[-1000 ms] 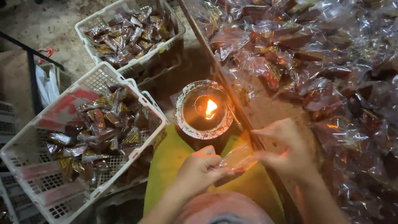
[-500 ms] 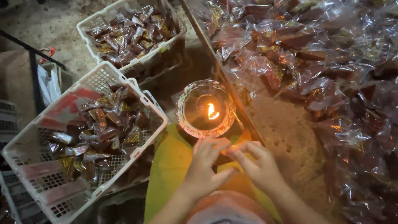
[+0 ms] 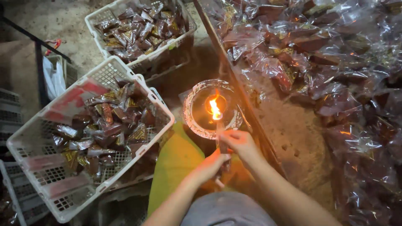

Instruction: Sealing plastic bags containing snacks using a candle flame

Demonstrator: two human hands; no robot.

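Both hands, left (image 3: 212, 164) and right (image 3: 235, 141), pinched one wrapped sweet (image 3: 221, 144), its long axis pointing straight ahead into the flame (image 3: 215, 109).

Dim scene lit mainly by the flame (image 3: 215, 109); glare on the cellophane packets (image 3: 318, 54); corners fall dark.

Small home packing workshop: white plastic crates (image 3: 90, 138) of wrapped brown sweets (image 3: 113, 121), table (image 3: 289, 129) heaped with clear-bagged pieces (image 3: 318, 54), open flame (image 3: 215, 109) in a glass dish (image 3: 197, 121), bare earthen floor (image 3: 46, 21)
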